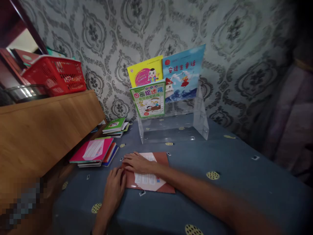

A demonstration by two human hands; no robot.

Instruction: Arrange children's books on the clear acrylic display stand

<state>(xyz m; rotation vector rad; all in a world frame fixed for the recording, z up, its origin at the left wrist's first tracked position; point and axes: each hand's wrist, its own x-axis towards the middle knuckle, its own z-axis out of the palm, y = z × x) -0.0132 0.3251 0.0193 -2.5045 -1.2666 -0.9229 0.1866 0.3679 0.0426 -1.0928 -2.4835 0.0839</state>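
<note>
A thin book with a reddish-brown cover (160, 163) and a pale printed panel lies flat on the cloth in front of me. My right hand (138, 162) reaches across it from the right and rests palm down on its upper left part, fingers stretched out. At the book's left edge, my left hand (114, 184) lies on the cloth, its fingers extended and the tips touching the edge near the right hand. Neither hand grips anything that I can see. Part of the book is hidden under the right hand and forearm.
A clear acrylic stand (168, 133) holds a yellow book (137, 73), a green one (150, 102) and a blue one (183, 73). To the left are a pink-topped book stack (93, 150) and a green-topped stack (114, 125). A red basket (58, 73) and metal bowl (26, 91) sit on a wooden ledge.
</note>
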